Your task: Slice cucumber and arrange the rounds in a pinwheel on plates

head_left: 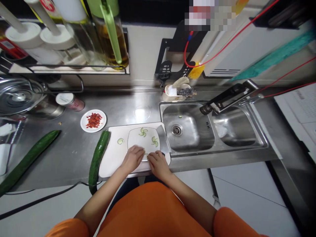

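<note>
On a white cutting board lies a squarish plate with a dark rim line. Two pinwheels of thin cucumber slices, one at the plate's top and one at its right, rest on it. Near the plate's front edge, my left hand and my right hand meet with fingers bent together around small cucumber slices, partly hidden by the fingertips. A few loose slices sit left of the plate. A broad-bladed kitchen knife lies along the board's right side, its handle mostly hidden behind my right hand.
A whole cucumber leans along the board's left edge; a longer one lies farther left. Behind stands a white dish of red pieces. A double sink adjoins the board on the right. Bottles and jars fill a rack above.
</note>
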